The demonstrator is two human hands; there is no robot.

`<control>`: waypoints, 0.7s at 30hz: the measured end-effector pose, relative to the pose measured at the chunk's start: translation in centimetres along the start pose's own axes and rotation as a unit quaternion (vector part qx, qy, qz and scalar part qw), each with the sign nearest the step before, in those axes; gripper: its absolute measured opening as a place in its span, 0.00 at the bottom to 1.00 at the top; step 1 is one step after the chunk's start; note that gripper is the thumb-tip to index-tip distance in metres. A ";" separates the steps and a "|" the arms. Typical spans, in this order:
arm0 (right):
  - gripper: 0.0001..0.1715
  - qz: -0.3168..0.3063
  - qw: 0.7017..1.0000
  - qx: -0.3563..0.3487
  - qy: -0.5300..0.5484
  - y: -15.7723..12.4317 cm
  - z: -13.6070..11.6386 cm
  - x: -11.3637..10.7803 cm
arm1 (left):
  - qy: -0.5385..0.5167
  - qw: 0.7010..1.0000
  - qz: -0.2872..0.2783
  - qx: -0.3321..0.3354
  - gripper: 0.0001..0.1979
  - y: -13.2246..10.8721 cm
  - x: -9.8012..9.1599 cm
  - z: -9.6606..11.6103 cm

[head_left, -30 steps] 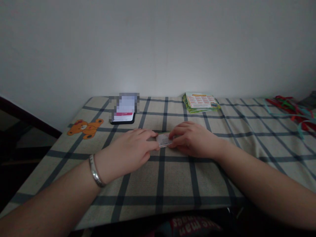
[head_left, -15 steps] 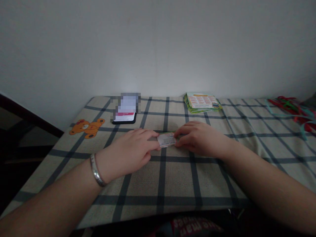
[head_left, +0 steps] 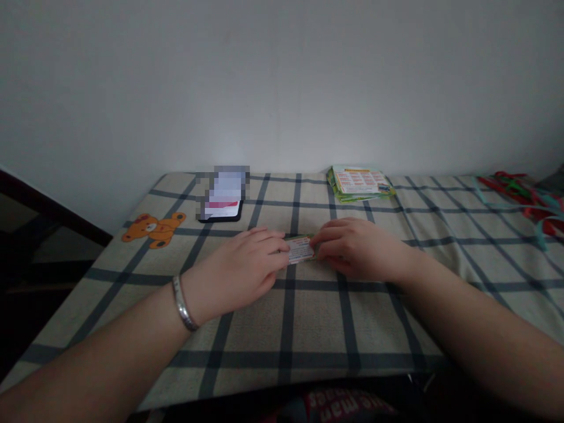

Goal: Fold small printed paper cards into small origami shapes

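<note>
Between my two hands, low over the checked tablecloth, is a small piece of printed paper (head_left: 301, 249), perhaps folded, with dark and red text on white and a greenish far edge. The fingers of my left hand (head_left: 247, 267) are closed on its left end and partly cover it. My right hand (head_left: 356, 249) pinches the right end, thumb on the near side and fingers curled over. A silver bangle (head_left: 184, 304) circles my left wrist. How the paper continues beneath my fingers is hidden.
A phone (head_left: 224, 197) with a lit, partly blurred screen lies at the back left. By the wall rests a stack of green-edged printed leaflets (head_left: 362, 182). Red, green and pale blue ribbons (head_left: 524, 197) are heaped far right. A bear picture (head_left: 154, 230) marks the tablecloth (head_left: 255, 346) at left.
My left hand has slid a little to the right, covering more of the paper's left end. My right hand has hardly moved and keeps its hold.
</note>
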State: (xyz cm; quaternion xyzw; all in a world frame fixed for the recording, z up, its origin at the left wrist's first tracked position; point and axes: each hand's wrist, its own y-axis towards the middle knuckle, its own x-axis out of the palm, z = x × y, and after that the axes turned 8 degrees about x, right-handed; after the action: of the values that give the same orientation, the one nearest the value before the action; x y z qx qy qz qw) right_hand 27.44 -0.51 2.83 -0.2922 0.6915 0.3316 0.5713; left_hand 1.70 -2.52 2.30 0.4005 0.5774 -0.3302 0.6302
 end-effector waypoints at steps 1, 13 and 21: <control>0.10 0.000 1.000 -0.006 0.007 0.1 0.0 0.2 | -0.001 1.000 0.000 0.001 0.12 0.0 0.1 -0.1; 0.14 0.035 0.997 -0.063 -0.019 1.2 -0.6 2.1 | 0.046 0.998 0.010 0.048 0.12 0.4 0.5 -0.4; 0.13 0.025 0.999 -0.024 0.005 0.9 -0.4 1.6 | 0.037 0.999 0.011 0.031 0.15 0.1 0.2 -0.4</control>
State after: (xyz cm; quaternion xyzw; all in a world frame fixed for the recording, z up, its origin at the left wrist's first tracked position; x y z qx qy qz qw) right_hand 26.24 -0.38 1.46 -0.2899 0.6935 0.3609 0.5520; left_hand 1.67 -2.13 2.08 0.4375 0.5854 -0.3261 0.5996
